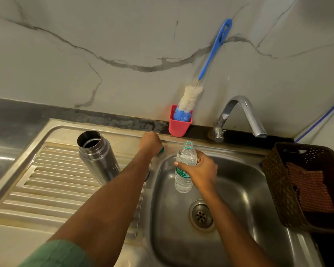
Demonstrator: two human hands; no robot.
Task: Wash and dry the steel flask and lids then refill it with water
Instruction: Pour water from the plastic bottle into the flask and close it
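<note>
One steel flask (98, 157) stands uncapped and apparently empty on the drainboard (52, 182) at the left, so washing and drying appear complete and refilling and closing remain; its lids cannot be identified. To its right, the left hand (150, 142) curls its fingers round a green cap (161, 149) at the sink rim. The right hand (202, 170) grips an open plastic bottle (186, 157) of water over the sink (249, 189), and a brown basket (274, 180) farther right holds a checked cloth (312, 189).

Steel-topped counter (14, 120) with a basin (239, 189) — the open flask (98, 160) stands on the ribbed drainboard (46, 189) at ten o'clock, red cup (178, 128) at twelve, brown basket (278, 180) at three.
</note>
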